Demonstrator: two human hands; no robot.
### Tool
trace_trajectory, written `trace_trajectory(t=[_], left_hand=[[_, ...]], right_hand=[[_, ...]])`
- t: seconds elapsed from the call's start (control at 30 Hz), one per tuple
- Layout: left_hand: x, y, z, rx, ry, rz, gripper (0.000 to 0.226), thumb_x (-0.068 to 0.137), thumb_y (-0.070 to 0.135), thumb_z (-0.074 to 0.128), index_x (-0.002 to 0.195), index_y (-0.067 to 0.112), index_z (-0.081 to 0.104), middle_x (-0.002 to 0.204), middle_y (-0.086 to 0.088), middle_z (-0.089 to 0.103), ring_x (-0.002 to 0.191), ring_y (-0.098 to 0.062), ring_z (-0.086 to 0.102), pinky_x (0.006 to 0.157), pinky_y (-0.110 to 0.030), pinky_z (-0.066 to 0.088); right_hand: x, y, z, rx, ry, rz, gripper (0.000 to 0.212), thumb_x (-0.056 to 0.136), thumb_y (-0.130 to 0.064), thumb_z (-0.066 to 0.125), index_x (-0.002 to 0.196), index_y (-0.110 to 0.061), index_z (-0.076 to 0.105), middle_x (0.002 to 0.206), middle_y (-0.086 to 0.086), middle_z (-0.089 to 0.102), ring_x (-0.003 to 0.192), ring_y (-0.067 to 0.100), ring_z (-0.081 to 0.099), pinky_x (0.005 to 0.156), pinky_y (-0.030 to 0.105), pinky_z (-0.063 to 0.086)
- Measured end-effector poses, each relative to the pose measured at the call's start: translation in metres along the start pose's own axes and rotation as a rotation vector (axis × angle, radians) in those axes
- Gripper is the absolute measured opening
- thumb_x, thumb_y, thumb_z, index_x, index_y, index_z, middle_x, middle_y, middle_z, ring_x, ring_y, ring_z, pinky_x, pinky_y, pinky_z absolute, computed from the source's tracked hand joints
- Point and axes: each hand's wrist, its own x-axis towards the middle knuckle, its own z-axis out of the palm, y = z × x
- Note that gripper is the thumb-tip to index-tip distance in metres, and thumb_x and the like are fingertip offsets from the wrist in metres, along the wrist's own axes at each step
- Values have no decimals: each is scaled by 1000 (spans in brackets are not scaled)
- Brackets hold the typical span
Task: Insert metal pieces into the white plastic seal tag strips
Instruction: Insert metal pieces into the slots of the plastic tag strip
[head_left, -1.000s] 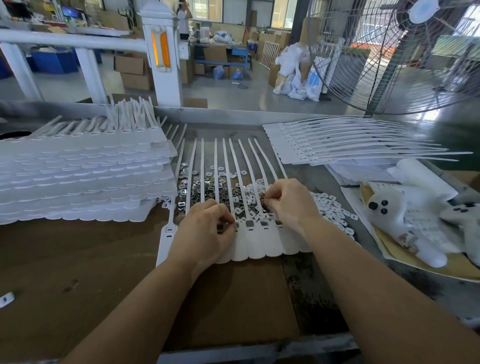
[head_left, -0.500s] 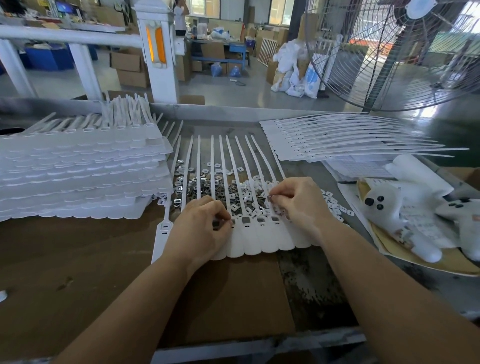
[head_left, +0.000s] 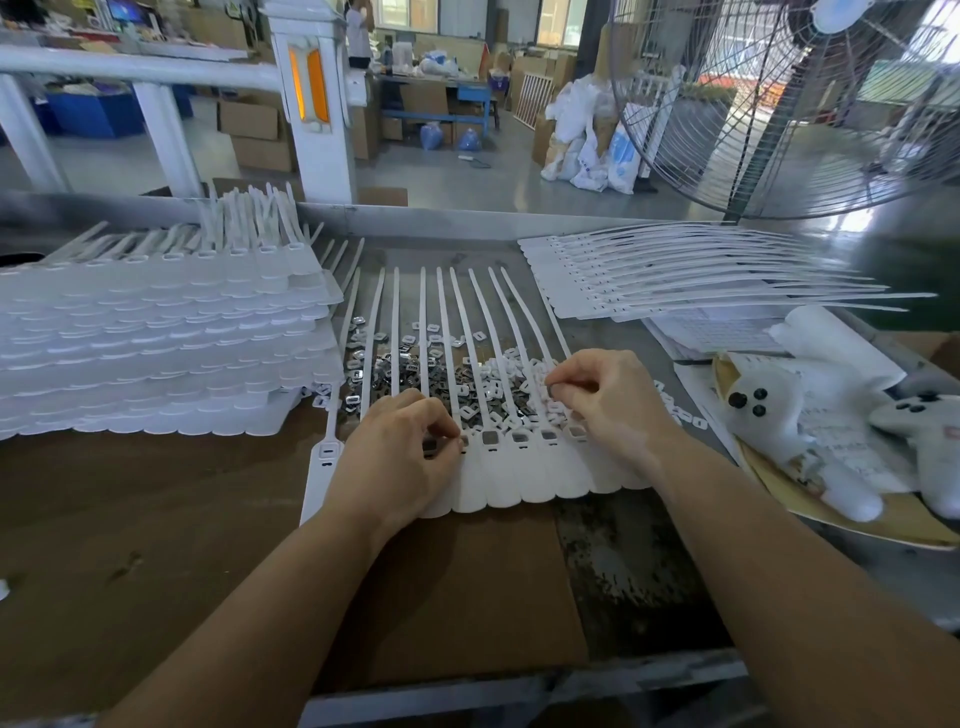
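Right hand (head_left: 608, 400) lifted, pinching metal piece (head_left: 551, 391)

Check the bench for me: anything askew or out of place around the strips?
One seal tag strip lies apart at the left end of the sheet of joined strips, its head set higher than theirs. A stray white piece sits alone at the bench's left edge.

No text, label, brand, number or sign can be read. Faint print is seen on the paper sheets (head_left: 727, 332) at the right of the table, but it is too blurred and small to be made out, and nothing legible is borne by the distant boxes (head_left: 249, 122).
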Motion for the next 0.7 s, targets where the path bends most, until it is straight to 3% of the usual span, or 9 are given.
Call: trace_trajectory(t=[0.1, 0.17, 0.27, 0.33, 0.53, 0.7], left_hand=[[0, 1, 0, 5, 0, 3, 2, 83, 23, 66, 84, 22, 65, 81, 19, 48, 88, -7, 46, 70, -14, 35], [0, 1, 0, 8, 2, 4, 2, 83, 23, 67, 83, 23, 65, 80, 21, 47, 88, -6, 45, 70, -14, 34], [0, 0, 0, 12, 5, 6, 2, 82, 22, 67, 83, 23, 65, 80, 22, 46, 88, -6, 45, 69, -12, 34], [0, 0, 0, 14, 7, 10, 3, 82, 22, 67, 83, 23, 65, 80, 23, 46, 88, -7, 46, 69, -13, 34], [1, 0, 1, 14, 4, 7, 2, 83, 22, 67, 83, 23, 65, 80, 22, 46, 88, -6, 45, 68, -8, 32], [1, 0, 1, 17, 1, 9, 4, 83, 23, 66, 81, 25, 63, 80, 22, 46, 88, -7, 45, 70, -17, 34]], right_hand=[[-3, 0, -4, -48, -7, -45, 13, 87, -2, 61, 88, -10, 71, 80, -7, 65, 62, -11, 57, 61, 3, 44], [-7, 1, -6, -93, -1, -55, 11, 86, -4, 63, 92, -9, 72, 84, -4, 67, 69, -5, 60, 64, 5, 45], [-15, 7, -10, -191, 18, -60, 9, 84, -6, 66, 91, -9, 72, 89, 1, 71, 82, 12, 64, 80, 20, 50], [-22, 11, -12, -261, 40, -91, 7, 85, -7, 65, 89, -9, 71, 88, 2, 71, 84, 15, 63, 83, 26, 48], [-35, 15, -12, -376, 81, -198, 6, 87, -11, 62, 87, -7, 67, 88, 3, 68, 85, 17, 59, 78, 23, 42], [-38, 19, -9, -494, 99, -260, 5, 88, -11, 61, 87, -8, 65, 88, 3, 66, 86, 18, 56, 71, 18, 33]])
